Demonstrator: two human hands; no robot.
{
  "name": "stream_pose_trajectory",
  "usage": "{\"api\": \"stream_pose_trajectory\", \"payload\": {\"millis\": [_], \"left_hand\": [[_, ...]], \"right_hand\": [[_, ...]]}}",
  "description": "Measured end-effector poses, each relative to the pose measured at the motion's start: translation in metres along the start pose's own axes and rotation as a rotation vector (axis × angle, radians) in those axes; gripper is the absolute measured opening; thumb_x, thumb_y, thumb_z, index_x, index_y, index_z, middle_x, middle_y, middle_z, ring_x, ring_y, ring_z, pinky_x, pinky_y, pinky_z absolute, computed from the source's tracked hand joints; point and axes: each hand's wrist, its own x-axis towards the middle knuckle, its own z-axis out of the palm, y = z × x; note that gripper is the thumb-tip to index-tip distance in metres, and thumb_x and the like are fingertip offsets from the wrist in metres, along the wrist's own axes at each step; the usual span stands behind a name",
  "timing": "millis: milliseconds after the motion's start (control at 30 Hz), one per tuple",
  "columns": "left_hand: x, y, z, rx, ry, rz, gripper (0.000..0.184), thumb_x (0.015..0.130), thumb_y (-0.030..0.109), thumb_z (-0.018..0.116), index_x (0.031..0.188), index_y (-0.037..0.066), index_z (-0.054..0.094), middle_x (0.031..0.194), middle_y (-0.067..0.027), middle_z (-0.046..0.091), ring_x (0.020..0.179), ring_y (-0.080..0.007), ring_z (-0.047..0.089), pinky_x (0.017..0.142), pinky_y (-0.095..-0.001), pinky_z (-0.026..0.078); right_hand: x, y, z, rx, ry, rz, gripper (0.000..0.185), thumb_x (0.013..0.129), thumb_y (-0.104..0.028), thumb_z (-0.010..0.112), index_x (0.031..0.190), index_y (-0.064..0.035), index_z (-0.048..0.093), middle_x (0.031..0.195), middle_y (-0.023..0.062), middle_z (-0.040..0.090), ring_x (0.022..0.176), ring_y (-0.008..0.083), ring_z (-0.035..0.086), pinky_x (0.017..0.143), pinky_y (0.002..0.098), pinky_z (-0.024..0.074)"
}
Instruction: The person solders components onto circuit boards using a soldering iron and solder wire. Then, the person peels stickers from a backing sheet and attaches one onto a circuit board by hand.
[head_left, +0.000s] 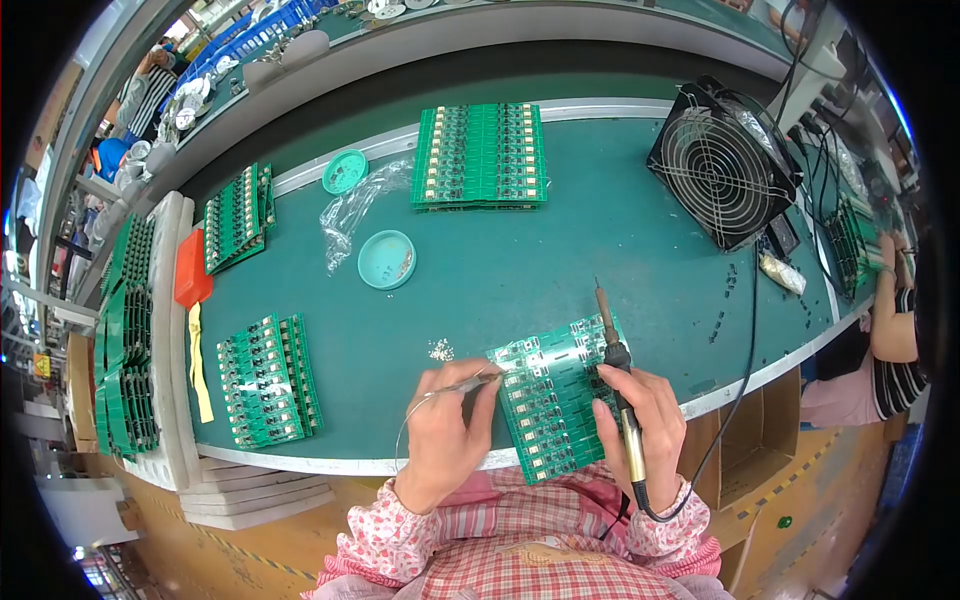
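Observation:
A green circuit board panel (560, 420) lies at the table's front edge, tilted, with rows of small components. My right hand (650, 420) is closed around a soldering iron (628, 430), whose tip points away from me past the board's far edge. In my left hand (440, 430) are metal tweezers (468, 384), pinched between thumb and fingers at the board's left edge. A thin wire curves beside that hand; where it ends is hidden. Close to the left hand sits a small pile of tiny pale parts (440, 350).
Board stacks stand at the back (480, 160), far left (238, 220) and front left (265, 385). Two turquoise dishes (386, 260), plastic film (350, 215) and a red box (192, 268) lie leftward. A fan (720, 180) stands back right; the iron's cable (745, 385) loops right. A co-worker (890, 340) sits at right.

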Motion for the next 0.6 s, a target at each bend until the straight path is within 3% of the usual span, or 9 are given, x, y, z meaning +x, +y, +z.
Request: {"api": "stream_pose_trajectory", "payload": {"millis": [333,433,600], "left_hand": [[0.0,-0.0008,0.0015,0.014,0.003,0.018,0.012,0.088,-0.001,0.068,0.099,0.002,0.069,0.098,-0.0107,0.071,0.087,-0.0288,0.067,0.079,-0.0372,0.051],[0.0001,-0.0004,0.0012,0.015,0.005,0.02,0.012,0.088,-0.001,0.068,0.099,0.002,0.069,0.098,-0.0107,0.071,0.087,-0.0288,0.067,0.079,-0.0374,0.051],[-0.0002,-0.0036,0.0033,0.019,0.016,0.059,0.021,0.082,-0.005,0.072,0.101,0.003,0.067,0.101,-0.0096,0.071,0.084,-0.0305,0.063,0.075,-0.0382,0.05]], "right_hand": [[-0.0008,-0.0004,0.0004,0.025,0.021,-0.02,0.041,0.08,0.001,0.076,0.12,-0.0045,0.069,0.1,0.0158,0.069,0.09,0.0315,0.067,0.08,0.039,0.0524],[-0.0014,0.0008,-0.0004,0.087,0.028,-0.064,0.036,0.082,0.002,0.075,0.117,-0.0028,0.068,0.093,0.0124,0.071,0.081,0.0275,0.068,0.074,0.0348,0.0533],[-0.0092,-0.0052,0.0004,0.455,0.081,0.043,0.021,0.089,-0.005,0.071,0.108,-0.0001,0.065,0.076,0.0084,0.075,0.064,0.0172,0.069,0.059,0.0274,0.0538]]}}
